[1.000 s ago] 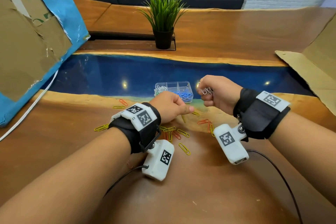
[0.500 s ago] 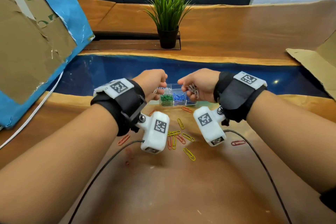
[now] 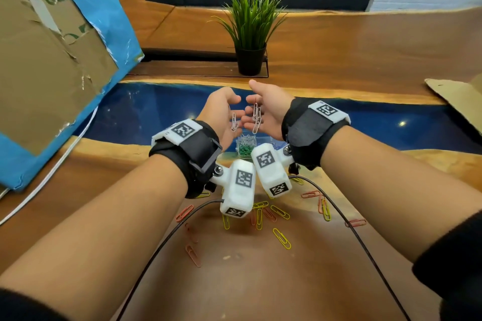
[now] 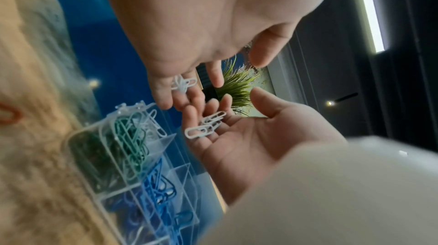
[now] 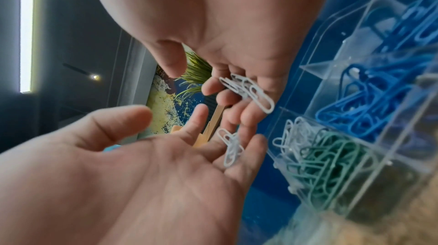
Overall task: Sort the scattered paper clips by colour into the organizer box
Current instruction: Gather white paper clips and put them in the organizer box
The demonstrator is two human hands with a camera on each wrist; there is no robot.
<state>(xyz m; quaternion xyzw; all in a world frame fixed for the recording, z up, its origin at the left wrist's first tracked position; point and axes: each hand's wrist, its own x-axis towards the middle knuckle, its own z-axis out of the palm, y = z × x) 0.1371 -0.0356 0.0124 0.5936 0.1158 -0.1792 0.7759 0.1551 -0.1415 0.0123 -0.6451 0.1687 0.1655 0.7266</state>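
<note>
Both hands hover palm to palm just above the clear organizer box (image 3: 238, 146). My left hand (image 3: 236, 107) has loose, nearly straight fingers, and white paper clips (image 4: 205, 125) lie on them. My right hand (image 3: 250, 101) is also spread, with a clump of white clips (image 3: 257, 117) hanging against its fingers (image 4: 180, 97). Neither hand pinches anything. In the box (image 5: 355, 29), white clips (image 5: 291, 134) sit beside green ones (image 5: 327, 157), and blue ones (image 5: 369, 99) fill the neighbouring compartments. The wrist cameras hide most of the box in the head view.
Yellow clips (image 3: 281, 238), red clips (image 3: 193, 255) and orange clips (image 3: 310, 193) lie scattered on the wooden table near me. A potted plant (image 3: 250, 34) stands behind the box. Cardboard (image 3: 52, 55) leans at left, more cardboard (image 3: 459, 101) at right. Black cables (image 3: 339, 211) trail from the wrists.
Both hands have come together over the box and gone from closed fists to spread fingers. The white clips now lie loose on the fingers.
</note>
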